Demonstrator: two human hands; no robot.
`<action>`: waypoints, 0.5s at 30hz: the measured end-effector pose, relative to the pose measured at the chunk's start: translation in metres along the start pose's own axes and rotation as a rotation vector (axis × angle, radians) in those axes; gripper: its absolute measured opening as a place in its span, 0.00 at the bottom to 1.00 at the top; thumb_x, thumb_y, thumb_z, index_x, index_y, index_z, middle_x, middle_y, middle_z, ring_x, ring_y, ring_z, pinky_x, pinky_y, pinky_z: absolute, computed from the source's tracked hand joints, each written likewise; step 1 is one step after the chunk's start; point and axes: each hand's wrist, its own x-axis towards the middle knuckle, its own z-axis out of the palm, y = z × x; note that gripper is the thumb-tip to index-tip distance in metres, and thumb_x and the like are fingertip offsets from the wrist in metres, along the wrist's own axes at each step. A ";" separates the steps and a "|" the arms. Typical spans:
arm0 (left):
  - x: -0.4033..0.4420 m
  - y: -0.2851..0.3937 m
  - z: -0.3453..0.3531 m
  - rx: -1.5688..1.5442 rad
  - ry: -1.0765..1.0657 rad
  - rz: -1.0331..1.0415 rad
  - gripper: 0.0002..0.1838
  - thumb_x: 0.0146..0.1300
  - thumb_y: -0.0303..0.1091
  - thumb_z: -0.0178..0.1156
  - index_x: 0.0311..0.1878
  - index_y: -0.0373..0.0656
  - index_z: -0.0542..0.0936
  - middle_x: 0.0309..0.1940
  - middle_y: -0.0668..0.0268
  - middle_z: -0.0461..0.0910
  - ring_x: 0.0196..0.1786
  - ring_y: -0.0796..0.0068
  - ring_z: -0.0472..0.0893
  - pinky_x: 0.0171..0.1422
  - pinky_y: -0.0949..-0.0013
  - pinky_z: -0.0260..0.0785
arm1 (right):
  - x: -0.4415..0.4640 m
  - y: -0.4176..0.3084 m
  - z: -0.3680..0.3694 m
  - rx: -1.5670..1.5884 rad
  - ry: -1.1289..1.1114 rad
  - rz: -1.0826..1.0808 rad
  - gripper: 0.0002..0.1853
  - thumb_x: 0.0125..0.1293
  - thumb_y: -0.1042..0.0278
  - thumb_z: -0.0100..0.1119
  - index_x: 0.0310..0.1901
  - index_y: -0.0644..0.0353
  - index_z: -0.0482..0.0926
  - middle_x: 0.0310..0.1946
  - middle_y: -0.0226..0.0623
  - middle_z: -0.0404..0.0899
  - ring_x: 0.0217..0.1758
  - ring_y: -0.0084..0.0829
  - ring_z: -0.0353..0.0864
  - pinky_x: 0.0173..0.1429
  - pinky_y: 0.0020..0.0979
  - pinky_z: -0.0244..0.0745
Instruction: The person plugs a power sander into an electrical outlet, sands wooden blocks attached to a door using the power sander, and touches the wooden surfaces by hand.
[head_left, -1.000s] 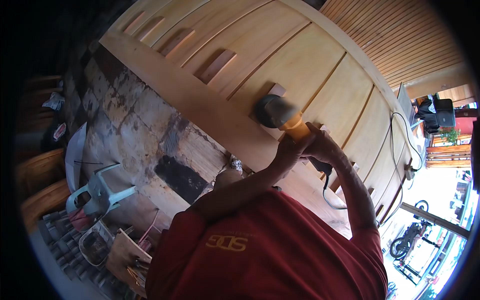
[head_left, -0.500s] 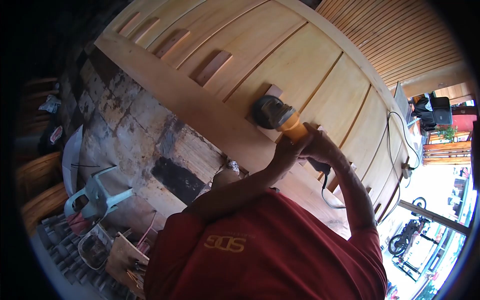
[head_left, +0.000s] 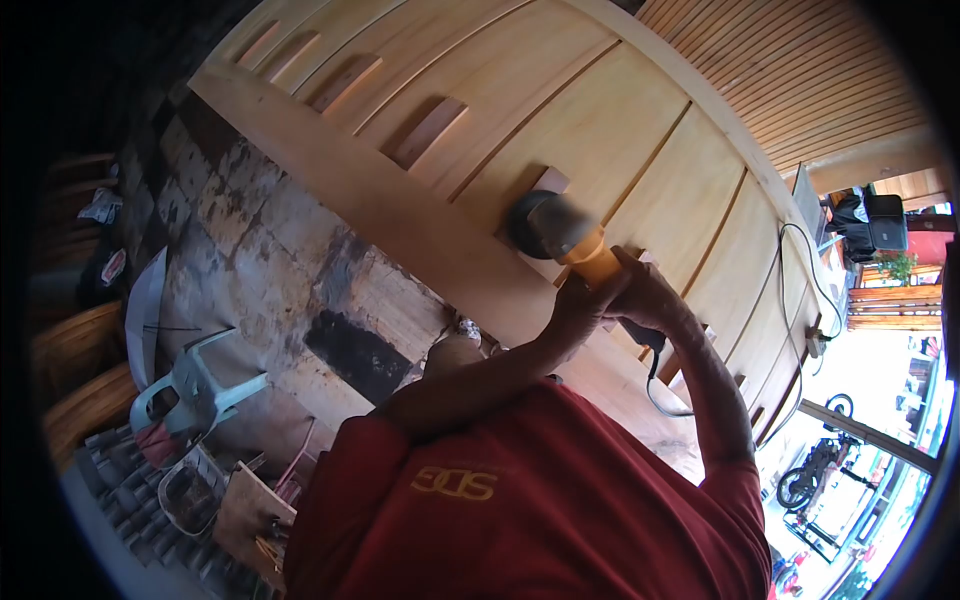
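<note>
A yellow-orange angle grinder [head_left: 595,260] with a dark round disc [head_left: 527,222] is in front of me. Both of my hands are wrapped around its body: my left hand [head_left: 580,310] on the near side, my right hand [head_left: 640,292] against it on the right. The disc is over a small wooden block [head_left: 548,180] at the lower edge of a large wooden panel [head_left: 600,120]; whether they touch is hidden. The grinder's head is blurred. Its black cord [head_left: 652,375] hangs below my right hand.
Several more wooden blocks [head_left: 432,130] stick out along the panel's edge. A pale plastic chair [head_left: 215,385] and a tub [head_left: 190,495] stand on the stained floor [head_left: 270,260] at left. A cable [head_left: 783,290] hangs over the panel's right end. A motorcycle [head_left: 808,475] is outside.
The grinder's head is more smeared now and turned slightly. Both hands keep their hold, and the view has shifted a little.
</note>
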 end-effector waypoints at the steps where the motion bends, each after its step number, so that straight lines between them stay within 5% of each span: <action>1: 0.001 0.000 0.001 -0.020 -0.019 -0.036 0.36 0.69 0.54 0.72 0.67 0.39 0.70 0.55 0.62 0.80 0.52 0.78 0.84 0.54 0.73 0.81 | -0.002 -0.001 0.001 -0.005 0.002 -0.010 0.35 0.49 0.61 0.85 0.58 0.58 0.76 0.44 0.46 0.89 0.51 0.42 0.91 0.56 0.42 0.85; 15: -0.013 -0.009 -0.001 -0.013 0.048 0.059 0.37 0.70 0.53 0.72 0.69 0.39 0.69 0.56 0.63 0.80 0.56 0.79 0.83 0.58 0.72 0.80 | -0.007 -0.007 0.010 -0.050 -0.027 -0.057 0.39 0.49 0.58 0.85 0.62 0.57 0.75 0.45 0.47 0.89 0.51 0.46 0.91 0.58 0.44 0.85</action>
